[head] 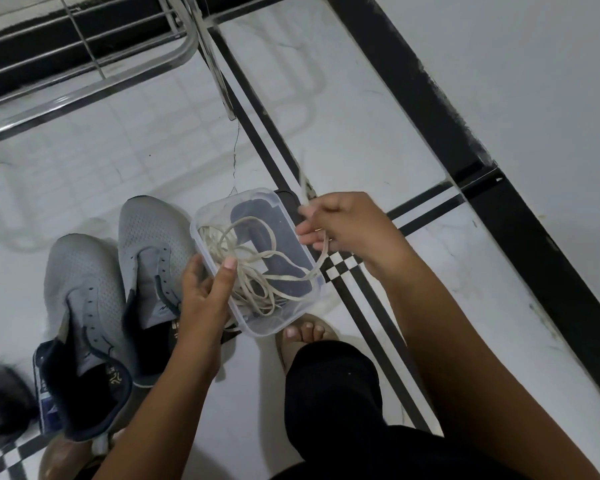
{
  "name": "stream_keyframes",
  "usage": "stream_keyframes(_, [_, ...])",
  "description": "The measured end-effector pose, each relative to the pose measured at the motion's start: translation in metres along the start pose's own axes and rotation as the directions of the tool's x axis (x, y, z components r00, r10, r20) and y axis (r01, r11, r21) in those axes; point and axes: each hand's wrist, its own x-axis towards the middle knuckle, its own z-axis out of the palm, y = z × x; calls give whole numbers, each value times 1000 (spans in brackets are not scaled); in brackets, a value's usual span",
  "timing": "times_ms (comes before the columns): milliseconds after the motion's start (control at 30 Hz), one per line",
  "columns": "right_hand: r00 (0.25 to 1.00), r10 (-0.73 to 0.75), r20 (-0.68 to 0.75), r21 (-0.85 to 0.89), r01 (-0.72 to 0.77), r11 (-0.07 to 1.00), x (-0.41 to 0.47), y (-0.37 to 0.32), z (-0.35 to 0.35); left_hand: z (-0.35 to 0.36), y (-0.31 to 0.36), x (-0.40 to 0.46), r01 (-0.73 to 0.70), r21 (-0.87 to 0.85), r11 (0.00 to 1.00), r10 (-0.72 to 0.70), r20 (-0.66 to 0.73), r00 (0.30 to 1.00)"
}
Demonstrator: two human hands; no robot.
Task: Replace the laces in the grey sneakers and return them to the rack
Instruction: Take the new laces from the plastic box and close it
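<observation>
Laces (pixel 257 271) lie tangled in a clear tub (pixel 201 216) steadied above the floor by the left hand's (pixel 201 299) grip, so the right hand (pixel 340 226) can pinch one strand free (grey sneakers (pixel 118 289) wait unlaced alongside).

Two grey sneakers (pixel 118 278), unlaced, stand side by side on floor, toes away from me; cream laces (pixel 253 271) lie tangled in clear tub (pixel 201 216).
</observation>
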Motion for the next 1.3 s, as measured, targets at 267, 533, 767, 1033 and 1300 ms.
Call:
stream_keyframes(267, [971, 96, 217, -817, 127, 563, 6, 28, 83, 4, 7, -5, -59, 4, 998, 59, 38, 998])
stream_keyframes(533, [889, -339, -308, -254, 267, 930, 23, 1, 28, -6, 26, -16, -209, -100, 973, 203, -66, 977])
stream_keyframes(767, [968, -89, -233, -805, -141, 577, 67, 71, 33, -26, 41, -5, -343, 36, 939, 345, -126, 930])
stream_keyframes(1033, [964, -148, -222, -849, -116, 516, 72, 81, 28, -32, 41, 1, -318, 19, 948, 318, -129, 939])
stream_keyframes(1300, [949, -220, -228, -840, -78, 537, 82, 99, 12, -35, 42, 2, -313, 36, 949, 315, -102, 943])
